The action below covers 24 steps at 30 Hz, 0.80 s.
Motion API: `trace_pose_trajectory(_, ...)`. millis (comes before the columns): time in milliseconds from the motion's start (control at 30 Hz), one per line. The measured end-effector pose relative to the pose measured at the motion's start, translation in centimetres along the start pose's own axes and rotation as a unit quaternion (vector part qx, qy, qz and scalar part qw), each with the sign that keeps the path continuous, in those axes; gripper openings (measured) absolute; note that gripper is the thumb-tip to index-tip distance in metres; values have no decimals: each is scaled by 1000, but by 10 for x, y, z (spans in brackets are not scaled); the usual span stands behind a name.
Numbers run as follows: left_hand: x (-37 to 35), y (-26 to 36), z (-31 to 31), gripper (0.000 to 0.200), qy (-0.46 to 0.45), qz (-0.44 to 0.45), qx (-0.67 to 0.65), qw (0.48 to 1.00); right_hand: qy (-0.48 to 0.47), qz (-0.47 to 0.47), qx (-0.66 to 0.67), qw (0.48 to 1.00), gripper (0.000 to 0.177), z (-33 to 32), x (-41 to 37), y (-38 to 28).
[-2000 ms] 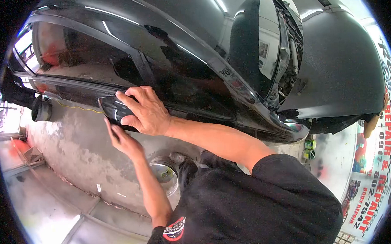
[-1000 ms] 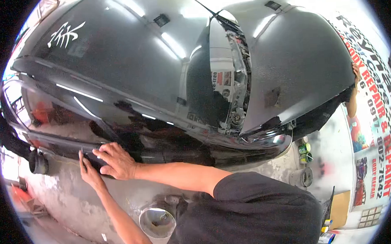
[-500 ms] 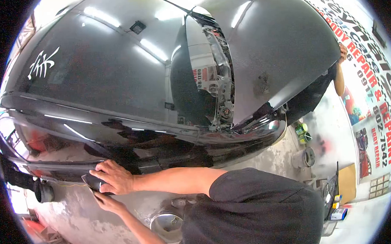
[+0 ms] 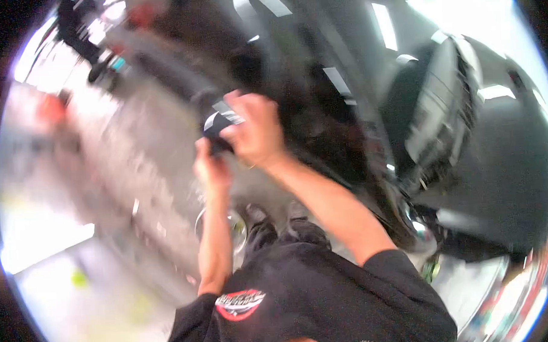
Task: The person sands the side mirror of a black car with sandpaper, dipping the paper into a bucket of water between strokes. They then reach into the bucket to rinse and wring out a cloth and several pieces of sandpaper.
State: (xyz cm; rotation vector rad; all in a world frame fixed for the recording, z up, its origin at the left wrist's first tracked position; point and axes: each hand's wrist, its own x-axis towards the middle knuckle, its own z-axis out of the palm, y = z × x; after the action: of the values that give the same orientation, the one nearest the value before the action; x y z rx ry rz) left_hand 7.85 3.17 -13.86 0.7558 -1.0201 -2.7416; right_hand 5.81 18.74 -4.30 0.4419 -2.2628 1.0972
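Both hands are in front of my body, beside the dark side of a black car [image 4: 308, 103]. Between them is a small dark sheet of sandpaper [image 4: 222, 118] with pale printed marks on its back, bent and partly hidden by the fingers. My right hand [image 4: 255, 126] grips it from the car side, thumb against the face and fingers curled over the far edge. Lower down, my left hand [image 4: 213, 166] pinches its near edge. Motion smears both hands somewhat.
A round bucket [image 4: 245, 235] stands on the concrete floor [image 4: 146, 151] by my shoes [image 4: 257, 214], partly behind my left forearm. The car's raised hood [image 4: 515, 162] is at the right. Another person's dark-clothed leg [image 4: 76, 33] shows at upper left.
My view has swung left and down, so my torso and feet now show. Both hands keep hold of the sandpaper and sit nearer the middle of the view, in front of me.
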Motion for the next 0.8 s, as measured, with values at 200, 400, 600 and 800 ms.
trace_pose_trajectory(200,49,31,63,38,-56,226,386,892,-7,-21,-24,999,66,-2,-6,9)
trace_pose_trajectory(400,-64,11,38,63,-166,465,546,677,-6,-26,0,1000,64,1,-7,5)
trace_pose_trajectory(600,5,58,69,61,-165,469,556,666,-10,-31,17,999,61,6,-3,0)
trace_pose_trajectory(800,-61,38,69,57,-221,507,598,580,7,-30,46,998,56,8,1,6)
